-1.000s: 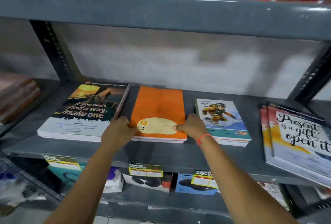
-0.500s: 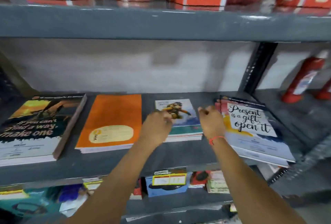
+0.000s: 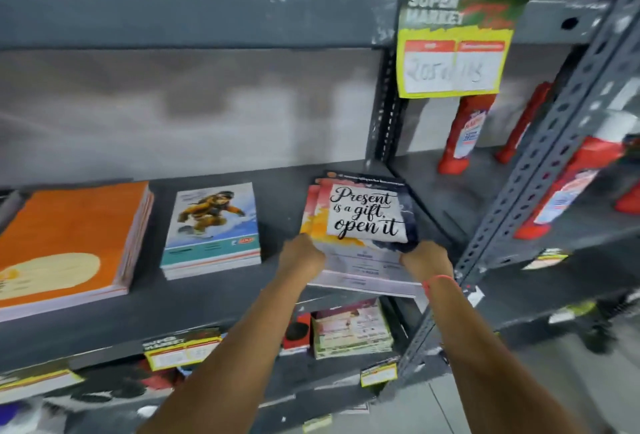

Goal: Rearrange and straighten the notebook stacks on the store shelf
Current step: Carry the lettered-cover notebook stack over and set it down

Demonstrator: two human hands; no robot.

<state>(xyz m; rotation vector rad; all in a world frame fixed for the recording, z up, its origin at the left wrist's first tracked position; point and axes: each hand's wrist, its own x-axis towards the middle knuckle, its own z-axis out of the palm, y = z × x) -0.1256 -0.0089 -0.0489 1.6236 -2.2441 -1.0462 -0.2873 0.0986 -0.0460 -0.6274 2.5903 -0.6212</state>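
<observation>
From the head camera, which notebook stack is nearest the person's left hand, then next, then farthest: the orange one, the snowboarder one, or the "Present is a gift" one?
1. "Present is a gift" stack: the left hand touches its left edge, and the right hand is on its right edge.
2. Snowboarder stack: the next pile to the left.
3. Orange stack: farthest, at the shelf's left end.

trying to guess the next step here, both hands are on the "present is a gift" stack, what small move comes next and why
Probably push the "Present is a gift" stack back and square it. Its near edge juts past the shelf's front lip, and the covers beneath are fanned out to the left. The left hand and right hand already grip its two near corners, while the snowboarder stack sits fully on the shelf.
</observation>
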